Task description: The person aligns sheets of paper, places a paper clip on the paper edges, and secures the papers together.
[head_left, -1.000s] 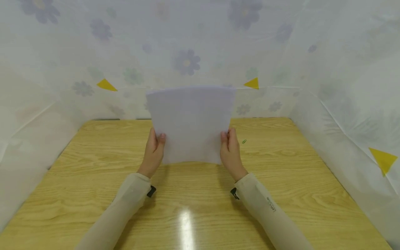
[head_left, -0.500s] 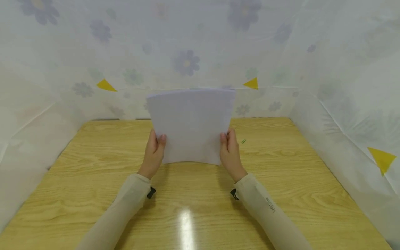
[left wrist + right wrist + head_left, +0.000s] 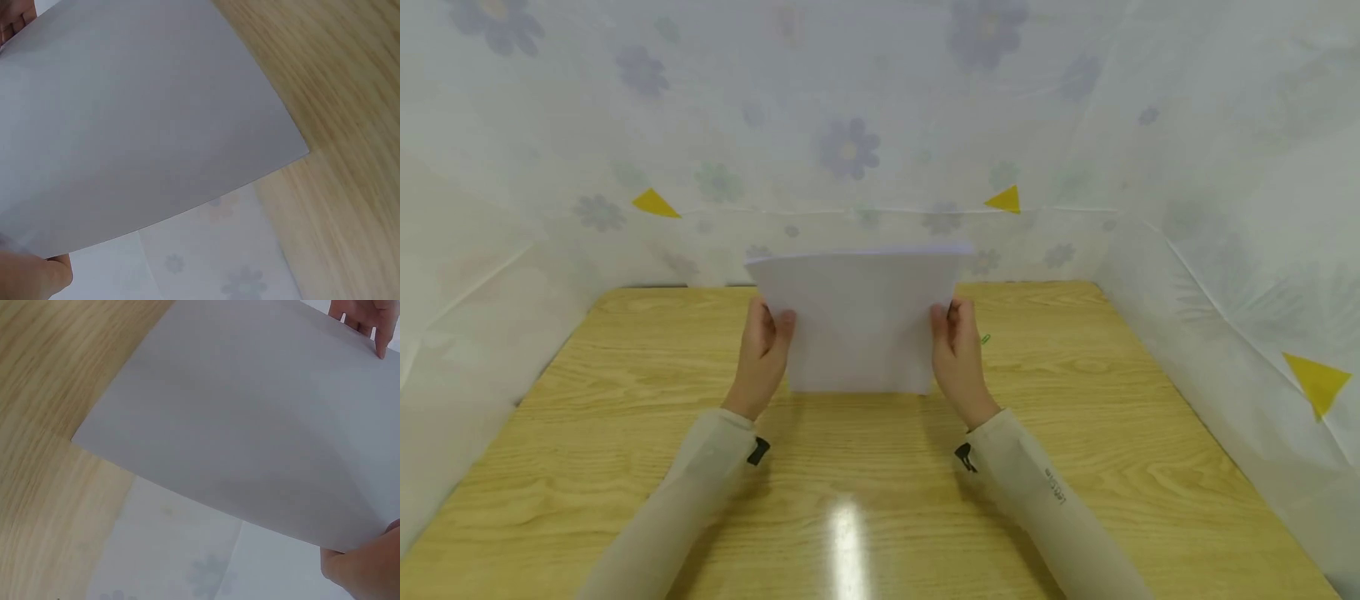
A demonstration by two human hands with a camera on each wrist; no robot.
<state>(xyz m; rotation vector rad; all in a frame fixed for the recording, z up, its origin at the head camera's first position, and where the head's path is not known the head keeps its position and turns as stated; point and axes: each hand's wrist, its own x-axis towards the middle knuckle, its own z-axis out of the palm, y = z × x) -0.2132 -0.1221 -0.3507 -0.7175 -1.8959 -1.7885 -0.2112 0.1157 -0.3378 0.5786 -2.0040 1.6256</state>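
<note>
A stack of white paper (image 3: pixel 861 321) stands upright over the middle of the table, its top edge tipped and slightly bowed. My left hand (image 3: pixel 762 354) grips its left side, thumb on the face towards me and fingers behind. On the opposite side my right hand (image 3: pixel 957 358) holds it in the same manner. Both wrist views show the broad sheet surface, with the left hand (image 3: pixel 31 275) and the right hand (image 3: pixel 365 565) at its edge. The bottom edge is close to the wood; whether it touches cannot be told.
A small green paper clip (image 3: pixel 987 339) lies on the wooden table (image 3: pixel 865 467), just right of my right hand. Flower-patterned white sheeting (image 3: pixel 850 100) surrounds the table at the back and sides. Yellow triangular tape pieces (image 3: pixel 1317 385) stick to it.
The top edge of the paper has come down and its bottom edge has straightened. My hands have shifted slightly upward in view and a little further apart, still gripping the sides.
</note>
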